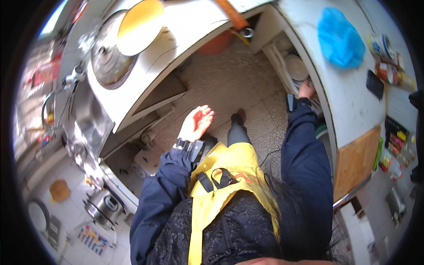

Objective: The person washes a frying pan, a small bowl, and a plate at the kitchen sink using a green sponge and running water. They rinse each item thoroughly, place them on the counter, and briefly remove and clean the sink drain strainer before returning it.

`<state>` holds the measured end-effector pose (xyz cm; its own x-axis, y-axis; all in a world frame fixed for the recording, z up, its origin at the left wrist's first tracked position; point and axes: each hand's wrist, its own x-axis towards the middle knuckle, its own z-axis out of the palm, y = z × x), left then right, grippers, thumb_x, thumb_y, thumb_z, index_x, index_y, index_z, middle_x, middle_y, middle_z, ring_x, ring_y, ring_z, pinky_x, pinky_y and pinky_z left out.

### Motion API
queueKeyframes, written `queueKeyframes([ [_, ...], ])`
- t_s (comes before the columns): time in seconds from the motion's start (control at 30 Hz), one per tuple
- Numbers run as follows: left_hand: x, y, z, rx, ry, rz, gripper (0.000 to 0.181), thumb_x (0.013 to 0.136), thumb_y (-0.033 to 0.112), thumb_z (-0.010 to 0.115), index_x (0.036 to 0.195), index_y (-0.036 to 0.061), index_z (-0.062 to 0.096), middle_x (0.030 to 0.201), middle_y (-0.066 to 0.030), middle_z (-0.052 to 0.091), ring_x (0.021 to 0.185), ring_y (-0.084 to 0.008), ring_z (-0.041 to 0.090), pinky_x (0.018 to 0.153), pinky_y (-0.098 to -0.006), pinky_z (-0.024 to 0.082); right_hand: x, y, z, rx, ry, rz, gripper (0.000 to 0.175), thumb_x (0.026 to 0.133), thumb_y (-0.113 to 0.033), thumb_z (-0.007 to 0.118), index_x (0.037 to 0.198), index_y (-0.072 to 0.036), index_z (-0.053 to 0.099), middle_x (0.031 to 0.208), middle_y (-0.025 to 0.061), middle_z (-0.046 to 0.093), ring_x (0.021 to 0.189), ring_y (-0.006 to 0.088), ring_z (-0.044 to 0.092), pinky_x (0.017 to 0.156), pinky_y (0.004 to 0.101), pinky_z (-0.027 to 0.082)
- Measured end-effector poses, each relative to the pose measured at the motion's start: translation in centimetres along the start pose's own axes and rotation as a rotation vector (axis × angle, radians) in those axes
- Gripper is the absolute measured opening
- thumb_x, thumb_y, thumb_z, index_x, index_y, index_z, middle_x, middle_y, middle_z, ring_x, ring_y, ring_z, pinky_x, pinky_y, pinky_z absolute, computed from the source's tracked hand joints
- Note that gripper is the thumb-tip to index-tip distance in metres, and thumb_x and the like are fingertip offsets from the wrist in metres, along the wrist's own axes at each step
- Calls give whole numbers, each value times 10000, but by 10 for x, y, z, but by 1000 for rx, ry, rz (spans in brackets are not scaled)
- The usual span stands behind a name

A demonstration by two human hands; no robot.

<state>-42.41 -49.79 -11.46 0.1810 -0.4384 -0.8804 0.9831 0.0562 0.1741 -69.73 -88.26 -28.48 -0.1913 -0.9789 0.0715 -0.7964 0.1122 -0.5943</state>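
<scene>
My left hand point(197, 122) hangs over the floor in front of me, palm turned up and fingers apart, with nothing in it. On the right, my right hand point(306, 90) reaches into the lower cabinet point(277, 61) under the counter. Its fingers are at the dishes there, partly hidden, and I cannot tell whether they grip one. A pale round dish point(295, 67) lies just beyond them in the cabinet. A yellow apron point(228, 165) covers my front.
A blue plastic bag point(341, 38), a dark phone-like slab point(375, 84) and a wooden board point(357, 162) lie on the right counter. A gas stove point(114, 73) with a yellow-lit round lid or pan point(140, 26) and a steel sink point(87, 109) stand left. An orange handle point(232, 15) juts over the front counter edge.
</scene>
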Motion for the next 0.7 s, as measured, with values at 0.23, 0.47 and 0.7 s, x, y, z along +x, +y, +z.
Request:
queueKeyframes([
  [0.23, -48, 74, -18, -215, -204, 167, 242, 961, 229, 524, 1049, 10, 578, 982, -125, 640, 911, -273, 639, 782, -366, 544, -150, -124, -24, 667, -713, 142, 255, 939, -149, 588, 1166, -35, 565, 1045, 52, 620, 911, 117, 594, 733, 249, 505],
  [0.47, -126, 194, -122, -420, -302, 354, 229, 938, 207, 529, 990, 7, 629, 945, -110, 668, 889, -269, 632, 800, -379, 515, -334, -359, -64, 784, -1296, -237, 173, 963, -112, 553, 1094, -25, 625, 981, 53, 658, 817, 98, 611, 726, 220, 499],
  [0.7, -214, 320, -283, -560, -281, 551, 186, 918, 167, 523, 983, 12, 603, 949, -85, 642, 917, -237, 607, 825, -358, 495, -529, -534, -53, 551, -1708, -674, 248, 982, -226, 523, 1122, -42, 613, 976, 33, 650, 863, 99, 593, 749, 245, 475],
])
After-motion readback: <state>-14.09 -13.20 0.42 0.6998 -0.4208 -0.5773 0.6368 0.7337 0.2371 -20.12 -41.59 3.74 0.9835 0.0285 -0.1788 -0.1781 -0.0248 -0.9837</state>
